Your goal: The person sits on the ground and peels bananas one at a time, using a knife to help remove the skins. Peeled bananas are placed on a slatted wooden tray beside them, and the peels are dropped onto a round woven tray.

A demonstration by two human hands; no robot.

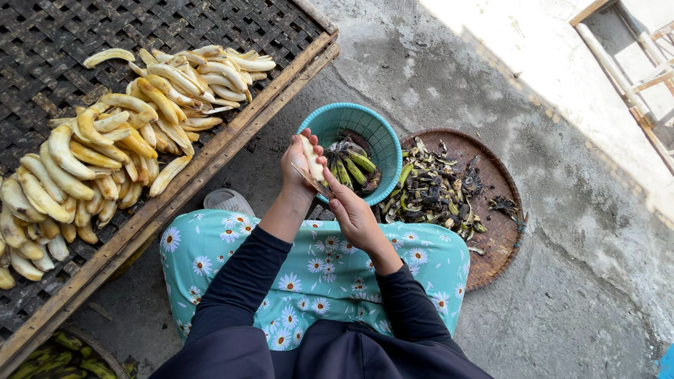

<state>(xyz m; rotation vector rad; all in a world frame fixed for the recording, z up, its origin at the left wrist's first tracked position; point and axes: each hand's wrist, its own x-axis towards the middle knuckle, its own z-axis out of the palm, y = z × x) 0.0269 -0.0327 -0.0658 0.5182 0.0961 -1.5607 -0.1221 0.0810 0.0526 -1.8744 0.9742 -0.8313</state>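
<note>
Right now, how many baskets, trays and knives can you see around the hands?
Teal plastic basket: 1
Round woven tray of peels: 1
Big woven drying tray of peeled bananas: 1
Knife: 1
Total: 4

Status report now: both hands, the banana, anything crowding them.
Left hand grips peeled banana. Right hand holds knife against it. Teal basket of green bananas directly beyond.

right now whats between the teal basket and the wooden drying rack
In the head view, the left hand holding a peeled banana sits between the basket and the rack, over bare concrete floor.
</note>
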